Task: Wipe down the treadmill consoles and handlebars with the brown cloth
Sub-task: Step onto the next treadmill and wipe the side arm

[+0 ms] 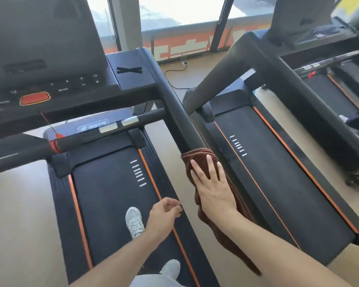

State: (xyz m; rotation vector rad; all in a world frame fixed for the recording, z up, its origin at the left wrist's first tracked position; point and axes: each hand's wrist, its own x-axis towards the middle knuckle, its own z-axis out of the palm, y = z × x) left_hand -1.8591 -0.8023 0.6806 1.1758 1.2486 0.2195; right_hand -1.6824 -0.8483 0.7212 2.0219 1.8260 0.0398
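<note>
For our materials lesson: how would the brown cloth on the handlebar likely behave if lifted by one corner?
Probably floppy: the cloth drapes over the handlebar and hangs in folds below the right hand pressing it. Likely light, since it follows the bar's curve. It seems unlikely to slide by itself; its surface looks plush.

I see the cloth [197,160] draped over the handlebar [180,119], my right hand [210,181] on it, console [50,79] far left.

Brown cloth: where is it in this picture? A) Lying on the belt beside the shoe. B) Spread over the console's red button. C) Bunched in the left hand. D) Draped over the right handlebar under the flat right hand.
D: the cloth hangs over the handlebar under the right hand.
</note>
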